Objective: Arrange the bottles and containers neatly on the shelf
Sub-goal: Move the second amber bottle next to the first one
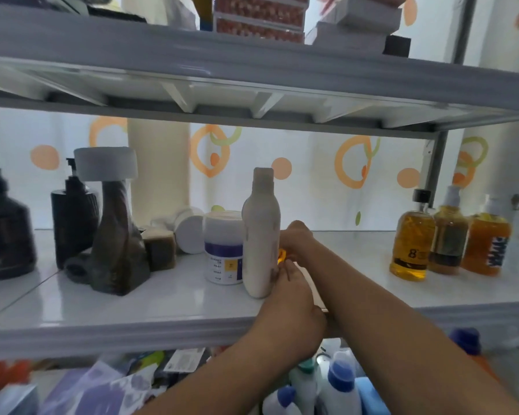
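White bottle [261, 235] upright on middle shelf [162, 307], near front edge, just beside purple-labelled jar [224, 250] on its left. Right hand [297, 239] against bottle's right side at mid-height; fingers hidden, grasp cannot be told. Left hand [292, 310] lower, fingertips at bottle's lower right side; grip cannot be told. Small orange object [281, 254] between hands, unidentifiable. Three amber bottles [412, 244] grouped far right.

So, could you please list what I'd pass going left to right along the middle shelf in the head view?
Dark round bottle, black pump bottle, brown twisted bottle, brown block, purple-labelled tub, tall white bottle, square amber bottle, amber spray bottle, orange bottle.
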